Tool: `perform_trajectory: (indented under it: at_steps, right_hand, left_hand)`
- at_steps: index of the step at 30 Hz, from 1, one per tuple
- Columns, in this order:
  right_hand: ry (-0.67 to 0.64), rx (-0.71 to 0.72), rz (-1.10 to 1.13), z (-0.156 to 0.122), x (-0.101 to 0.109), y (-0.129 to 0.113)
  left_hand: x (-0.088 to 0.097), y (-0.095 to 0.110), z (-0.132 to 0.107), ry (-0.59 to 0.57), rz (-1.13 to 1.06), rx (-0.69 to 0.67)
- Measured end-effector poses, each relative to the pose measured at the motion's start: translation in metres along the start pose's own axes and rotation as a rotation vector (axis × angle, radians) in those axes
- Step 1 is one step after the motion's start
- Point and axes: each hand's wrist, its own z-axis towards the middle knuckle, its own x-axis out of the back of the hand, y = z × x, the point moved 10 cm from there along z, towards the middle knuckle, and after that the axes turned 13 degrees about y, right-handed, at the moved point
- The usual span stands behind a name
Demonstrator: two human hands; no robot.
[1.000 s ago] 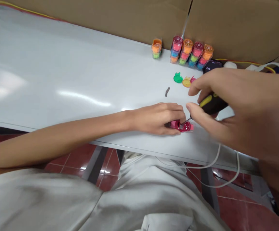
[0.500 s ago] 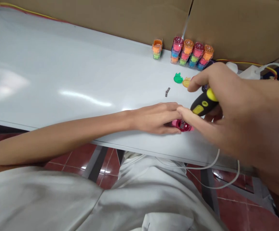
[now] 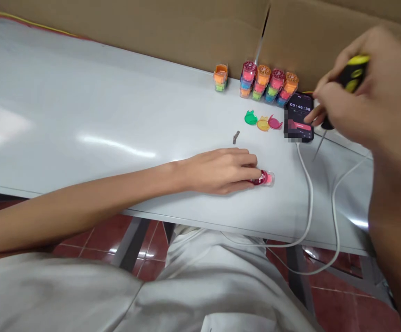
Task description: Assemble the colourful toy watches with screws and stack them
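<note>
My left hand [image 3: 226, 173] lies over a small pink-and-red plastic piece with a clear shell [image 3: 268, 178], its fingers closed on it against the table near the front edge. Part of that piece is hidden under the fingers. At the right, my right hand [image 3: 369, 92] grips a screwdriver [image 3: 354, 76] with a black and yellow handle, its thin metal shaft pointing down. The hand is slightly blurred and raised near the phone [image 3: 299, 117]. Small thin metal plates [image 3: 236, 137] lie beyond my left hand.
Green [image 3: 250, 118], yellow [image 3: 263, 123] and pink [image 3: 275, 122] translucent plastic pieces lie in a row. Behind them stand several stacks of colourful plastic pieces [image 3: 269, 85], with a shorter stack [image 3: 220, 77] to their left. A white cable [image 3: 311, 193] runs from the phone over the table edge.
My right hand has moved with the screwdriver up and right, away from the pink-and-red piece, uncovering the phone and the piece's clear end. My left hand stays on the piece.
</note>
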Motion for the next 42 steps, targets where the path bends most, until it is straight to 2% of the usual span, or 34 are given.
perform_trajectory:
  at_steps: [2, 4, 6, 10, 12, 14, 16, 18, 20, 22, 25, 28, 31, 35, 42]
  right_hand:
    - [-0.012, -0.061, 0.052, 0.008, -0.021, 0.016]
    - [-0.158, 0.013, -0.034, 0.008, -0.054, 0.022]
    - [-0.215, 0.088, -0.075, 0.008, -0.077, 0.026]
    - [-0.185, 0.186, -0.182, 0.008, -0.093, 0.029]
    - [-0.185, 0.173, -0.13, 0.008, -0.091, 0.025]
    - [-0.18, 0.106, 0.029, 0.007, -0.081, 0.019]
    - [-0.171, -0.008, 0.252, 0.004, -0.069, 0.011]
    - [-0.173, -0.112, 0.454, -0.002, -0.061, -0.001]
    - [-0.223, -0.162, 0.55, -0.012, -0.06, -0.017]
    - [-0.277, -0.189, 0.627, -0.022, -0.063, -0.032]
    - [-0.317, -0.189, 0.68, -0.03, -0.069, -0.045]
    - [-0.207, -0.151, 0.739, -0.028, -0.065, -0.047]
    - [-0.112, -0.125, 0.797, -0.026, -0.062, -0.045]
    - [-0.058, -0.058, 0.72, -0.026, -0.061, -0.045]
    - [-0.017, -0.035, 0.556, -0.026, -0.06, -0.041]
  left_hand:
    - [0.002, -0.001, 0.0, 0.002, 0.058, -0.006]
    - [0.004, -0.003, 0.001, 0.01, 0.103, -0.006]
    - [0.005, -0.005, 0.001, 0.023, 0.137, -0.004]
    - [0.007, -0.009, -0.001, 0.034, 0.15, 0.006]
    - [0.01, -0.012, -0.001, 0.042, 0.121, 0.031]
    - [0.018, -0.019, -0.002, 0.088, 0.051, 0.098]
    - [0.031, -0.03, -0.002, 0.195, -0.049, 0.221]
    - [0.046, -0.043, -0.005, 0.351, -0.156, 0.356]
    - [0.056, -0.05, -0.009, 0.494, -0.271, 0.446]
    - [0.059, -0.053, -0.01, 0.581, -0.383, 0.49]
    - [0.058, -0.054, -0.012, 0.647, -0.477, 0.525]
    - [0.057, -0.057, -0.014, 0.71, -0.528, 0.534]
    - [0.052, -0.061, -0.013, 0.72, -0.617, 0.557]
    - [0.047, -0.066, -0.013, 0.708, -0.69, 0.62]
    - [0.049, -0.066, -0.017, 0.765, -0.619, 0.583]
